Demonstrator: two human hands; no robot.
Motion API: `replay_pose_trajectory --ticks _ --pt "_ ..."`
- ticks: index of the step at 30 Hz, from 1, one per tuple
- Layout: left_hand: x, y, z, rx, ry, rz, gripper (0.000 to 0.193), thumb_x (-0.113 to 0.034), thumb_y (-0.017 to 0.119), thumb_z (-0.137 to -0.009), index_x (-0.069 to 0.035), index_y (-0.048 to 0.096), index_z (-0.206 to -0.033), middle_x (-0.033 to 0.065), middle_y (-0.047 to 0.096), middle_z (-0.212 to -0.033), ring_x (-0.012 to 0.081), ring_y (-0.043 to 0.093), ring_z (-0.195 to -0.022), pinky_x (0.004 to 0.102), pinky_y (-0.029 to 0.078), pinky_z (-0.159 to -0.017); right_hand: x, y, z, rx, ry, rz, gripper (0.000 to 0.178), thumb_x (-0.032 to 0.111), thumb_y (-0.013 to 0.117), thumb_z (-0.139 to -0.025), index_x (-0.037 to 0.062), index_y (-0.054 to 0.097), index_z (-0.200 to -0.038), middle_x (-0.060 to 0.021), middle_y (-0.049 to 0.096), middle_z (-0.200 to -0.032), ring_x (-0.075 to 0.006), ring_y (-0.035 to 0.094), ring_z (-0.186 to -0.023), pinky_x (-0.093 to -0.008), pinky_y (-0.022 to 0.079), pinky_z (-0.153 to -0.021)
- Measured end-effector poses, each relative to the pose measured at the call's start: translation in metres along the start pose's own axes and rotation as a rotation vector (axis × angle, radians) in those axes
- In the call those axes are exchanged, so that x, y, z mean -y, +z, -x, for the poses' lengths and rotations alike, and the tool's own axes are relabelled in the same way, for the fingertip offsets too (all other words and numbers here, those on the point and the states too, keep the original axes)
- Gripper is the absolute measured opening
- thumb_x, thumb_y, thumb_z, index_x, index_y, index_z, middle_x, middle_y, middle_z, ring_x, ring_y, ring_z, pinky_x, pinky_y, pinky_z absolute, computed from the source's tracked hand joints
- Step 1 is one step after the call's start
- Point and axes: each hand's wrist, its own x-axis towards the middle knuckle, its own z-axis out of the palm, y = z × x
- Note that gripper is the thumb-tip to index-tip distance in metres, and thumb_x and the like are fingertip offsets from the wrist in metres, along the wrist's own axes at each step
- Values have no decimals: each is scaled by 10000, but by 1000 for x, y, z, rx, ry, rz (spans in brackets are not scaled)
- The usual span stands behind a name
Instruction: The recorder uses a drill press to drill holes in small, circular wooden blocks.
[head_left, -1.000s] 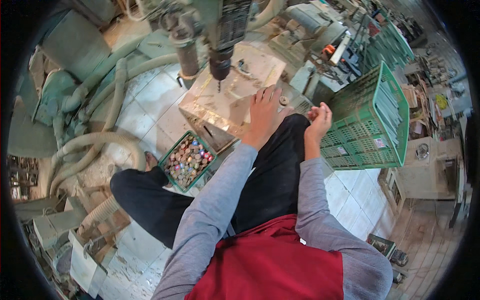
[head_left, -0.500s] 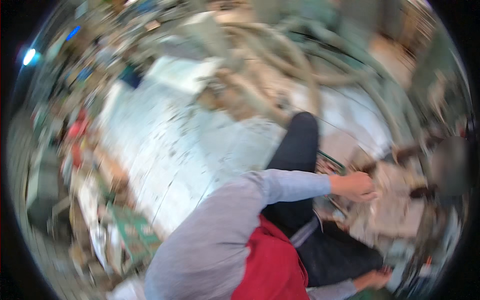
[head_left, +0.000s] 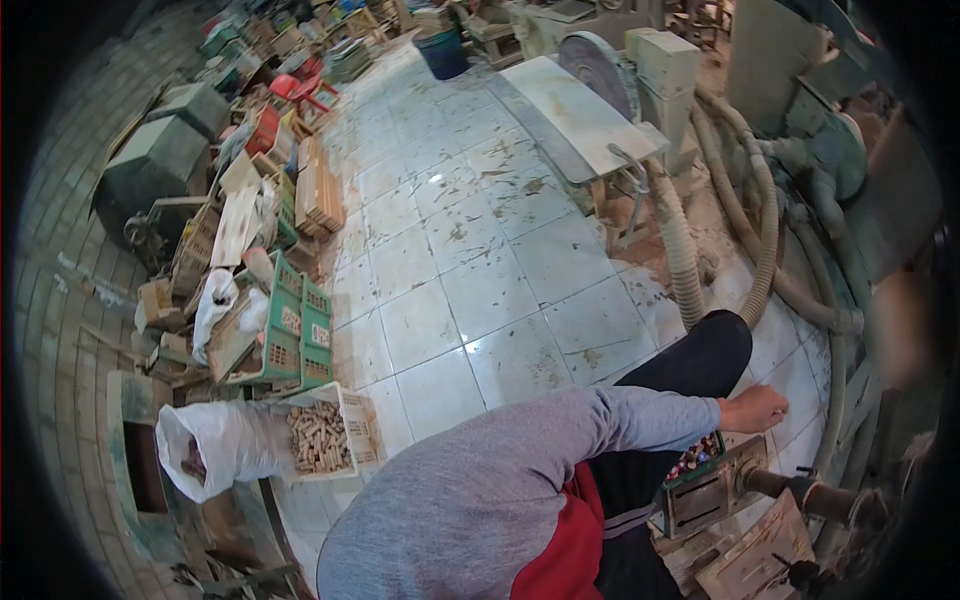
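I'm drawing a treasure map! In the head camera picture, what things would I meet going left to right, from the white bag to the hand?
White plastic bag → cream crate holding small wooden pieces → grey sleeve → left hand.

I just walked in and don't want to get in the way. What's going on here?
The person's left hand is out by their bent knee, fingers curled, near a green basket of small pieces; whether its grip holds anything can't be told. The right hand is out of view. On the person's left, a white basket of wooden pegs sits beside a white plastic sack.
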Motion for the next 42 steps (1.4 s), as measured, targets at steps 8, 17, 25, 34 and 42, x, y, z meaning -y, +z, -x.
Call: replay_pose_trajectory --ticks 8,17,25,34,42 --pt "1 -3 3 -36 -41 -57 165 -117 616 -783 -29 690 -901 218 664 -774 423 648 -772 517 505 -744 5 20 -10 42 -83 124 293 142 469 -925 -57 644 -1048 -197 663 -973 -297 637 -901 -416 517 -816" --pt "3 -1 1 7 -14 -55 124 -117 618 -778 -16 669 -829 216 646 -735 420 645 -742 504 513 -702 -33 23 -35 61 -183 262 260 109 472 -920 -39 664 -1015 -177 669 -931 -283 639 -860 -398 518 -787" --pt "-2 9 -15 65 58 60 132 -159 616 -771 -41 580 -725 188 582 -693 366 597 -672 469 479 -618 -120 -91 -29 314 -332 985 289 82 422 -991 -28 633 -1154 -163 673 -1094 -262 630 -1045 -346 484 -952" --pt "-18 -54 -57 -286 -218 538 252 -190 574 -948 3 712 -1031 -2 556 -590 72 484 -556 267 369 -502 13 -109 88 248 -4 453 619 444 597 -935 52 465 -1396 -215 383 -1486 -438 340 -1360 -533 329 -1093" --pt "68 3 -31 371 -317 16 307 -299 597 -873 -66 718 -1032 219 699 -935 410 660 -898 456 519 -790 38 -87 92 491 298 622 903 612 644 -825 171 275 -1521 -181 178 -1589 -545 205 -1382 -590 328 -1083"
